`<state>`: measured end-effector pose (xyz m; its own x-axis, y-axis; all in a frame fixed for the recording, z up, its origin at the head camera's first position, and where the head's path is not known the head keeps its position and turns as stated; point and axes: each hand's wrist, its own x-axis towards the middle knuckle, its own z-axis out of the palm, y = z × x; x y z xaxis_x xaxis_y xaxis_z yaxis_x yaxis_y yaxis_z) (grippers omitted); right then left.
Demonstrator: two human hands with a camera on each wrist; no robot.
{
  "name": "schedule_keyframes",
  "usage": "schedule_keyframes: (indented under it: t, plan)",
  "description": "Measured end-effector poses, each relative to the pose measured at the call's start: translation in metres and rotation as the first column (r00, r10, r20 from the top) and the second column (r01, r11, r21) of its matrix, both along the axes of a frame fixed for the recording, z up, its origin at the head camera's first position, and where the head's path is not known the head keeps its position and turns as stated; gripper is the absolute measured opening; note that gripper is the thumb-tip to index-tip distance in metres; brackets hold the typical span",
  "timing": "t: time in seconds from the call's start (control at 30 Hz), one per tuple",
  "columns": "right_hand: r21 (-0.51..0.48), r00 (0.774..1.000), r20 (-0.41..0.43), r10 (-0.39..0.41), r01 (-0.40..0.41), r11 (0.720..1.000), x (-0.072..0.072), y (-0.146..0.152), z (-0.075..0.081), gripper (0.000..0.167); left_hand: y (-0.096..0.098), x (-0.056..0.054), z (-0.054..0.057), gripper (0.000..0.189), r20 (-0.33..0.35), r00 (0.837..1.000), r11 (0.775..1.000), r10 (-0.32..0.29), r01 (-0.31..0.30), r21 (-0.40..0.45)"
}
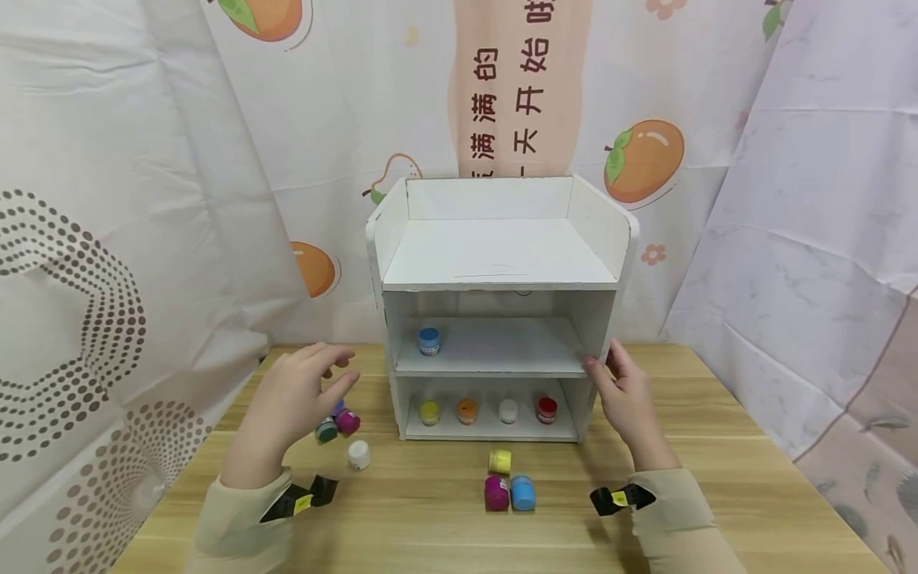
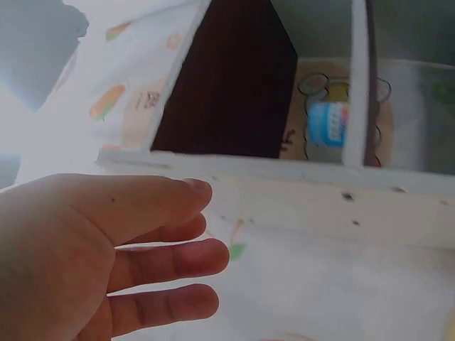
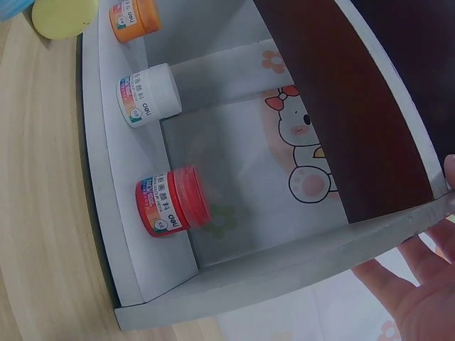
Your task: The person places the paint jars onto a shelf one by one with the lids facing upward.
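Note:
A white tiered shelf (image 1: 502,271) stands at the back of the table. My right hand (image 1: 629,399) grips its right side panel, with the thumb at the front edge and the fingers (image 3: 419,259) along the outer face. To the left of the shelf, my left hand (image 1: 296,402) hovers with loosely bent fingers and nothing in them. A blue paint jar (image 1: 429,341) sits on the middle level at the left. Along the bottom level stand a yellow jar (image 1: 429,412), an orange jar (image 1: 467,411), a white jar (image 1: 508,411) and a red jar (image 1: 547,410).
On the wooden table (image 1: 416,526), before the shelf, lie a yellow jar (image 1: 500,461), a magenta jar (image 1: 496,493) and a light blue jar (image 1: 523,493). Near my left hand are a white jar (image 1: 359,454), a green jar (image 1: 326,430) and another magenta jar (image 1: 347,421). Printed curtains hang behind.

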<state>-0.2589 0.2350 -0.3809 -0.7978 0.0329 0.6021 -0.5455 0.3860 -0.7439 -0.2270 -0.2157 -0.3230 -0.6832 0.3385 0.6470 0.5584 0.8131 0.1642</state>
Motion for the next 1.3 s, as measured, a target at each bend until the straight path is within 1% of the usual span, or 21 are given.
schedule_keyframes:
  t: [0.07, 0.2, 0.3, 0.4, 0.43, 0.5, 0.57, 0.6, 0.63, 0.7, 0.8, 0.83, 0.87, 0.93, 1.03, 1.1, 1.17, 1.23, 1.3]
  plan:
    - [-0.005, 1.000, -0.003, -0.001, 0.001, 1.000, 0.000, 0.000, -0.001, 0.044, -0.003, 0.000, -0.004, 0.019, 0.022, 1.000, 1.000, 0.012, -0.012, 0.008]
    - [-0.015, 1.000, -0.010, -0.002, 0.001, 1.000, -0.001, 0.000, -0.001, 0.043, -0.006, -0.001, -0.010, 0.021, 0.060, 0.997, 0.999, 0.039, -0.039, 0.005]
    - [-0.012, 1.000, -0.006, -0.003, 0.003, 1.000, -0.001, 0.000, -0.001, 0.042, -0.008, -0.002, -0.012, 0.022, 0.059, 0.997, 0.999, 0.044, -0.045, 0.006]
    - [-0.008, 1.000, -0.002, -0.003, 0.003, 1.000, -0.001, -0.001, -0.001, 0.041, -0.011, -0.004, -0.015, 0.022, 0.052, 0.998, 0.999, 0.039, -0.039, 0.002]
    - [-0.009, 1.000, -0.001, -0.001, 0.001, 1.000, -0.001, -0.001, -0.001, 0.042, -0.011, -0.005, -0.016, 0.023, 0.058, 0.998, 0.999, 0.037, -0.037, 0.000]
    - [-0.009, 1.000, 0.001, -0.005, 0.005, 1.000, -0.001, -0.001, 0.000, 0.043, -0.012, -0.007, -0.018, 0.024, 0.091, 0.995, 0.999, 0.034, -0.033, -0.009]
    - [-0.008, 1.000, 0.005, -0.009, 0.009, 1.000, 0.000, -0.001, 0.000, 0.044, -0.013, -0.011, -0.020, 0.025, 0.148, 0.989, 0.999, 0.030, -0.027, -0.025]
    - [-0.008, 1.000, 0.007, -0.011, 0.011, 1.000, 0.000, -0.001, 0.000, 0.044, -0.014, -0.013, -0.022, 0.026, 0.185, 0.982, 0.999, 0.031, -0.025, -0.033]
    - [-0.005, 1.000, 0.011, -0.013, 0.014, 1.000, 0.000, 0.000, 0.000, 0.044, -0.014, -0.016, -0.024, 0.027, 0.224, 0.974, 0.999, 0.036, -0.028, -0.041]
    - [0.000, 1.000, 0.016, -0.014, 0.014, 1.000, 0.000, 0.000, 0.000, 0.044, -0.016, -0.020, -0.029, 0.030, 0.308, 0.951, 0.998, 0.042, -0.026, -0.054]
    - [-0.002, 1.000, 0.017, -0.007, 0.007, 1.000, 0.000, 0.000, 0.000, 0.044, -0.018, -0.027, -0.037, 0.035, 0.442, 0.896, 0.999, 0.029, -0.014, -0.037]
    - [-0.004, 1.000, 0.015, -0.005, 0.005, 1.000, 0.000, 0.000, 0.000, 0.044, -0.018, -0.029, -0.040, 0.036, 0.484, 0.875, 1.000, 0.024, -0.013, -0.027]
    - [-0.006, 1.000, 0.013, -0.002, 0.003, 1.000, 0.000, 0.000, 0.000, 0.044, -0.018, -0.031, -0.043, 0.038, 0.520, 0.854, 1.000, 0.020, -0.012, -0.018]
    - [-0.003, 1.000, 0.011, -0.006, 0.006, 1.000, 0.000, 0.000, 0.000, 0.043, -0.017, -0.035, -0.049, 0.041, 0.571, 0.821, 1.000, 0.015, -0.014, -0.006]
    - [0.000, 1.000, 0.013, -0.007, 0.007, 1.000, 0.000, 0.001, 0.000, 0.043, -0.013, -0.039, -0.059, 0.044, 0.603, 0.797, 1.000, 0.027, -0.024, -0.013]
    - [0.003, 1.000, 0.014, -0.007, 0.006, 1.000, 0.000, 0.001, 0.000, 0.043, -0.011, -0.041, -0.065, 0.044, 0.607, 0.794, 0.999, 0.030, -0.015, -0.029]
    - [0.000, 1.000, 0.012, -0.004, 0.004, 1.000, 0.000, 0.001, 0.000, 0.043, -0.008, -0.043, -0.071, 0.041, 0.619, 0.785, 0.999, 0.027, 0.000, -0.044]
    - [-0.002, 1.000, 0.013, -0.002, 0.002, 1.000, 0.000, 0.000, 0.000, 0.044, -0.005, -0.044, -0.077, 0.040, 0.643, 0.765, 0.998, 0.030, 0.012, -0.061]
    - [-0.003, 1.000, 0.016, 0.001, -0.001, 1.000, 0.000, 0.000, 0.000, 0.045, -0.003, -0.043, -0.081, 0.039, 0.673, 0.738, 0.997, 0.046, 0.011, -0.080]
